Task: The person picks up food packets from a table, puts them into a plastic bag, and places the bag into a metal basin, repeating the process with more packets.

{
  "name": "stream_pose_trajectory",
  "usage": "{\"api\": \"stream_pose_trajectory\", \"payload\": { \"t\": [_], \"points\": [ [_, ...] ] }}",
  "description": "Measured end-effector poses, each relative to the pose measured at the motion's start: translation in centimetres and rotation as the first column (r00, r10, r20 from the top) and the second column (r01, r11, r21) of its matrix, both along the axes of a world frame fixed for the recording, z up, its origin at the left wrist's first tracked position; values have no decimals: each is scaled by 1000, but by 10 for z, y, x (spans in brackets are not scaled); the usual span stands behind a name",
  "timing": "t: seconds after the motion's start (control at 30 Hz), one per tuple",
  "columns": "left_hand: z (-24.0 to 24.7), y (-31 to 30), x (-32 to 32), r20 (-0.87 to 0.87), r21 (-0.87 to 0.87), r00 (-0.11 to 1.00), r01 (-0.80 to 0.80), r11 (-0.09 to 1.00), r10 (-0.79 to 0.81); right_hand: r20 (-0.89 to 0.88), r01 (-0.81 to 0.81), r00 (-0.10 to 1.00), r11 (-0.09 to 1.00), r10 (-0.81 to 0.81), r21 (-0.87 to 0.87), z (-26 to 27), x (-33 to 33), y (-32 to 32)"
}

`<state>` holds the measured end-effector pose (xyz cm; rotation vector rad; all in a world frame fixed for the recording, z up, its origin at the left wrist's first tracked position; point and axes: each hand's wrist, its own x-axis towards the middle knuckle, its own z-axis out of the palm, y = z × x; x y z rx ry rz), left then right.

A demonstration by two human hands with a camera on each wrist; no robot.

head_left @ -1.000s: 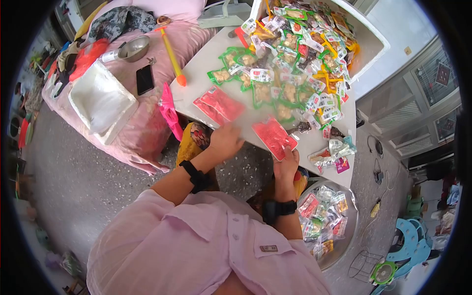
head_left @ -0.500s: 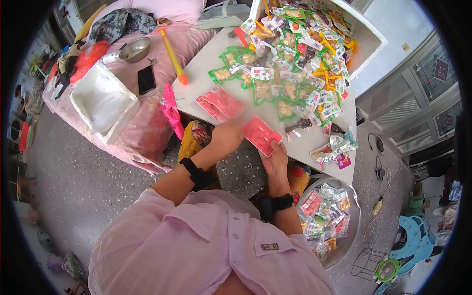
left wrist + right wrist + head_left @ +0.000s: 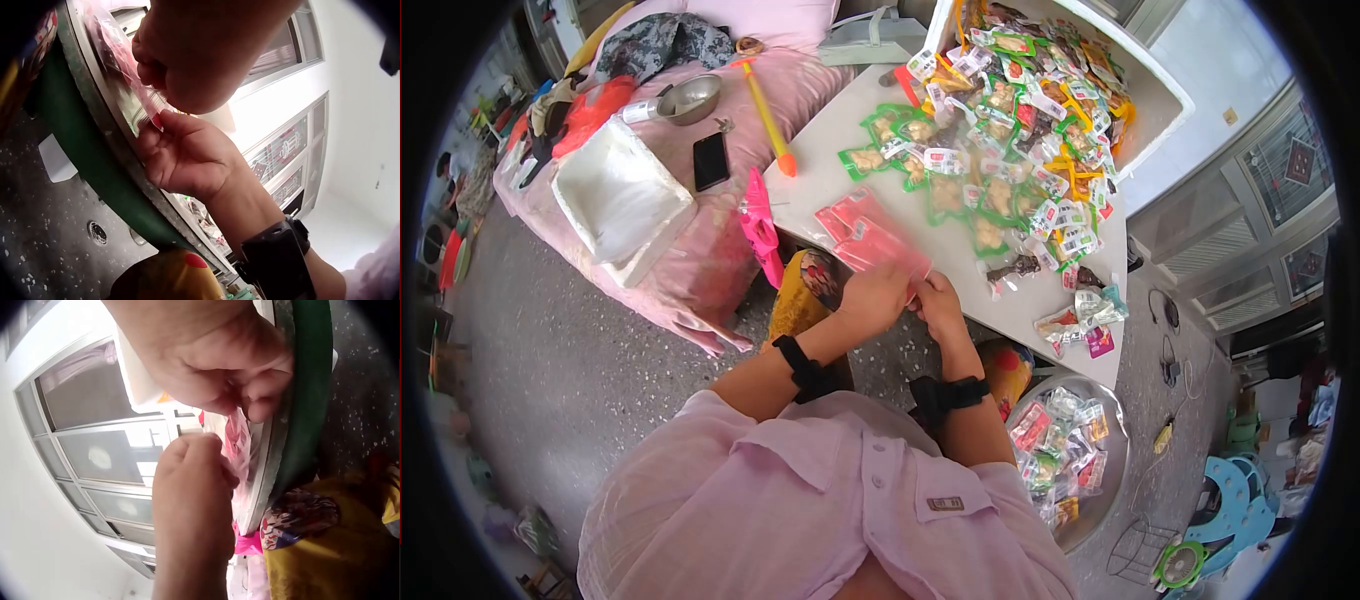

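A flat clear packet with red contents [image 3: 890, 247] is held at the table's near edge, partly overlapping another red packet [image 3: 843, 212] in the head view. My left hand [image 3: 875, 298] grips its near side with curled fingers. Beside it, my right hand [image 3: 941, 306] pinches the packet's near right corner between thumb and fingers. In the left wrist view the right hand [image 3: 190, 156] is close below the left, with the clear film running between them. The right wrist view shows the left hand's [image 3: 194, 481] curled fingers at the film, whose end is hidden by the hands.
Many small food packets [image 3: 1000, 190] spill over the table [image 3: 800, 200] from a white foam box [image 3: 1175, 110]. A metal basin [image 3: 1112, 480] with packets stands below at right. On the pink bed lie a foam tray [image 3: 625, 190], a phone [image 3: 711, 161] and a metal bowl [image 3: 690, 98].
My right hand has moved left with the red packet, from the table's middle over to my left hand. Both hands now grip that packet, beside the other red packets.
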<state>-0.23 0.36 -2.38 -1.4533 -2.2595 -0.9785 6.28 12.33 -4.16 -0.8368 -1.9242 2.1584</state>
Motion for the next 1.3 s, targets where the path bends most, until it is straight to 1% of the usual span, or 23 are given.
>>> {"api": "stream_pose_trajectory", "payload": {
  "t": [0.1, 0.2, 0.3, 0.4, 0.5, 0.6, 0.7, 0.77, 0.8, 0.9, 1.0, 1.1, 1.2, 1.3],
  "points": [
    [-7, -6, 0, -10, -47, 1000, 2, 999, -2, 25, -31, 999, 999, 32, -11, -6, 2, 10],
    [-11, -9, 0, -29, -33, 999, 14, 999, -15, -19, 16, 1000, 986, -19, -168, 0, -5, 3],
    [-15, -13, -1, -15, -23, 1000, 6, 1000, -7, 34, -72, 996, 981, 79, -178, 4, -17, 1],
    [-20, -19, -2, -32, 18, 999, -16, 1000, 17, -55, -110, 994, 928, 97, -355, -1, -29, -5],
    [-20, -26, -2, -19, 18, 999, -26, 999, 26, -61, -166, 986, 915, 154, -368, -5, -34, -9],
    [-19, -32, -3, -30, 38, 999, -33, 999, 34, -68, -55, 997, 921, 31, -387, -2, -35, -23],
    [-25, -33, -4, -59, 29, 997, -54, 998, 55, -101, -27, 995, 958, -2, -286, -14, -40, -28],
    [-23, -39, -4, -95, 71, 995, -25, 997, 32, -117, -70, 992, 954, 37, -290, -31, -41, -22],
    [-20, -41, -3, -113, 91, 993, -10, 996, 20, -125, -91, 991, 952, 56, -292, -29, -40, -21],
    [-7, -49, -4, -223, 90, 975, -2, 996, 22, -183, -131, 982, 887, 54, -443, -16, -27, -22],
    [-23, -49, -13, -319, 76, 945, -54, 996, 76, -91, -73, 995, 919, 41, -387, 5, -19, -30],
    [-34, -46, -19, -331, 89, 941, -48, 995, 75, 20, -109, 993, 978, 115, -180, 5, -28, -33],
    [-36, -48, -21, -268, 138, 962, -9, 990, 46, -5, -133, 991, 970, 135, -204, -4, -40, -31],
    [-33, -53, -18, -189, 195, 981, 2, 981, 36, 13, -76, 997, 964, 82, -256, 1, -45, -33]
  ]
}}
